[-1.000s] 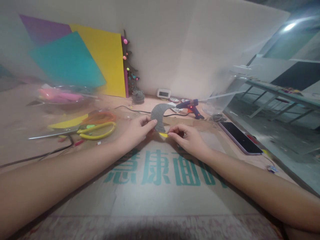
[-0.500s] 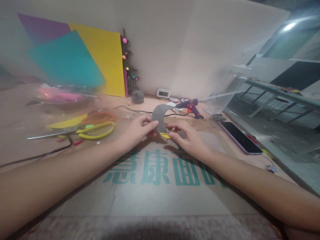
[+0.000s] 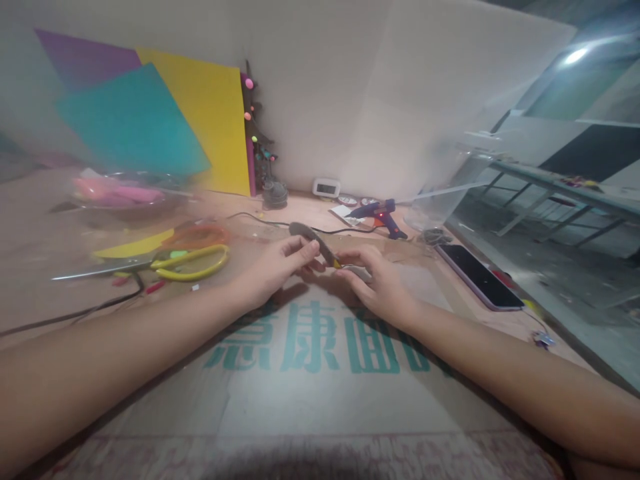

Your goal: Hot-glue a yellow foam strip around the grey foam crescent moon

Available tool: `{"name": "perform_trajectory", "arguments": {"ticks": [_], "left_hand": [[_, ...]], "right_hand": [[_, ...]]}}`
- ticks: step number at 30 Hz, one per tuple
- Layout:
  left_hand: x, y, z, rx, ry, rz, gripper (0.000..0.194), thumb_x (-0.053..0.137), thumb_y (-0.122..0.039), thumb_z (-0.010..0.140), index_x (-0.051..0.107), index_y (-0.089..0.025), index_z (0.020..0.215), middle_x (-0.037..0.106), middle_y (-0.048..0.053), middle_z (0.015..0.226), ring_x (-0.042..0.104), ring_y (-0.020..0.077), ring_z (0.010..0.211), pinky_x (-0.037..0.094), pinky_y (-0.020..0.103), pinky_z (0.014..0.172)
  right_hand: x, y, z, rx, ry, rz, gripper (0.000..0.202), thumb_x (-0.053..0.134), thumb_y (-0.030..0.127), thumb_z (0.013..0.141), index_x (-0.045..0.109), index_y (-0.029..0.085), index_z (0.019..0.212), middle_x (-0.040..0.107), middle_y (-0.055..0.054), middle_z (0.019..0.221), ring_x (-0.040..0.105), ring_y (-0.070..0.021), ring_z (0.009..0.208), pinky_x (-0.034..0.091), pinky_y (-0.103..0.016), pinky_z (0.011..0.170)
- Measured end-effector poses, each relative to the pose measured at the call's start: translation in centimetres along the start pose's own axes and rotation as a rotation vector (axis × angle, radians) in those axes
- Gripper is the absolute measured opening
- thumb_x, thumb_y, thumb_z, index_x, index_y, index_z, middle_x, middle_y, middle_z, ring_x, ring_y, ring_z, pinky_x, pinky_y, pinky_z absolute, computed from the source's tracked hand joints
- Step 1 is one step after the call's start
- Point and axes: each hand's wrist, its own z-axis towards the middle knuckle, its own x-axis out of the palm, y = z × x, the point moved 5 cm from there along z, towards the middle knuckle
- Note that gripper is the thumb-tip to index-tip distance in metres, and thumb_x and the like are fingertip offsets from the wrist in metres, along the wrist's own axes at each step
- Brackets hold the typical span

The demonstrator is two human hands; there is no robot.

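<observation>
My left hand point(image 3: 295, 260) pinches a grey crescent-shaped piece point(image 3: 313, 237) between thumb and fingers, above the cardboard. The crescent is seen nearly edge-on, its upper end tipped to the left. A small yellow part point(image 3: 337, 264) shows at its lower right end. At that end my right hand point(image 3: 373, 273) is closed, thumb and index finger brought together. What lies between those fingertips is too small to make out. Under both hands is a cardboard sheet point(image 3: 310, 400) with green printed characters.
Yellow-handled scissors point(image 3: 193, 263) lie left, near a bowl of pink material point(image 3: 120, 190). Behind the hands are a glue gun point(image 3: 380, 213) with a lit red light, its dark cord and a small white clock point(image 3: 327, 187). A phone point(image 3: 480, 277) lies near the table's right edge.
The grey crescent has turned from showing its broad face to nearly edge-on, its top leaning left. Both hands stay in almost the same place.
</observation>
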Motion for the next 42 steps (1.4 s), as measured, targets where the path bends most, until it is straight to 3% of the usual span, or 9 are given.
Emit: {"name": "perform_trajectory", "arguments": {"ticks": [4, 8, 16, 22, 28, 34, 38, 42], "left_hand": [[-0.4, -0.3, 0.2, 0.051, -0.084, -0.004, 0.027, 0.071, -0.039, 0.078, 0.055, -0.017, 0.081, 0.065, 0.0, 0.077, 0.06, 0.0122, 0.071, 0.044, 0.023, 0.066], [-0.8, -0.1, 0.4, 0.071, -0.155, -0.034, 0.029, 0.074, -0.032, 0.074, 0.051, -0.018, 0.083, 0.059, -0.004, 0.075, 0.057, 0.0097, 0.067, 0.041, 0.021, 0.062], [-0.1, -0.4, 0.2, 0.066, -0.118, -0.029, 0.03, 0.075, -0.031, 0.071, 0.048, -0.018, 0.079, 0.053, -0.006, 0.072, 0.05, 0.0072, 0.06, 0.036, 0.019, 0.054], [0.2, -0.8, 0.0, 0.046, -0.098, 0.022, 0.029, 0.073, -0.032, 0.071, 0.048, -0.019, 0.079, 0.051, -0.007, 0.065, 0.047, 0.0071, 0.055, 0.036, 0.02, 0.054], [0.9, -0.7, 0.0, 0.081, 0.0, 0.097, 0.021, 0.071, -0.03, 0.072, 0.056, -0.017, 0.078, 0.06, -0.002, 0.073, 0.055, 0.0106, 0.066, 0.043, 0.022, 0.061], [0.8, -0.5, -0.4, 0.021, 0.029, 0.219, 0.025, 0.065, -0.041, 0.078, 0.067, -0.018, 0.086, 0.066, 0.0, 0.074, 0.059, 0.0132, 0.066, 0.045, 0.024, 0.061], [1.0, -0.7, -0.5, 0.044, 0.073, 0.214, 0.035, 0.058, -0.05, 0.084, 0.064, -0.017, 0.077, 0.065, 0.001, 0.07, 0.061, 0.0138, 0.065, 0.047, 0.025, 0.064], [0.8, -0.2, -0.4, 0.037, 0.018, 0.25, 0.032, 0.067, -0.049, 0.077, 0.059, -0.018, 0.079, 0.064, -0.001, 0.072, 0.062, 0.0152, 0.067, 0.047, 0.025, 0.063]], "right_hand": [[0.4, -0.5, -0.1, 0.113, 0.023, 0.13, 0.015, 0.061, 0.027, 0.089, 0.061, 0.022, 0.103, 0.071, -0.005, 0.098, 0.065, -0.0215, 0.096, 0.049, -0.039, 0.087], [0.8, -0.5, -0.1, 0.145, 0.076, 0.215, 0.015, 0.061, 0.031, 0.089, 0.062, 0.021, 0.101, 0.072, -0.004, 0.096, 0.066, -0.02, 0.094, 0.051, -0.036, 0.086], [0.1, -0.7, 0.3, 0.149, 0.0, 0.181, 0.016, 0.052, 0.03, 0.093, 0.064, 0.019, 0.095, 0.072, -0.004, 0.094, 0.066, -0.0178, 0.089, 0.05, -0.032, 0.082], [0.2, -0.4, 0.3, 0.186, 0.04, 0.16, 0.015, 0.055, 0.028, 0.091, 0.065, 0.02, 0.084, 0.071, -0.001, 0.083, 0.065, -0.0171, 0.082, 0.049, -0.03, 0.079], [0.3, 0.1, 0.4, 0.139, 0.062, 0.181, 0.009, 0.059, 0.026, 0.089, 0.064, 0.021, 0.083, 0.072, 0.0, 0.084, 0.065, -0.0161, 0.082, 0.047, -0.029, 0.079], [0.3, 0.5, 0.4, 0.086, 0.079, 0.196, 0.009, 0.06, 0.027, 0.089, 0.059, 0.02, 0.083, 0.07, -0.001, 0.086, 0.064, -0.0162, 0.083, 0.047, -0.029, 0.08], [0.4, 0.6, 0.3, -0.011, 0.079, 0.167, 0.01, 0.061, 0.027, 0.089, 0.056, 0.02, 0.084, 0.069, -0.003, 0.087, 0.063, -0.0172, 0.085, 0.045, -0.032, 0.082], [0.5, 0.9, 0.1, -0.108, 0.085, 0.088, 0.011, 0.061, 0.03, 0.089, 0.056, 0.02, 0.088, 0.067, -0.005, 0.092, 0.062, -0.0196, 0.089, 0.044, -0.035, 0.082]]}}
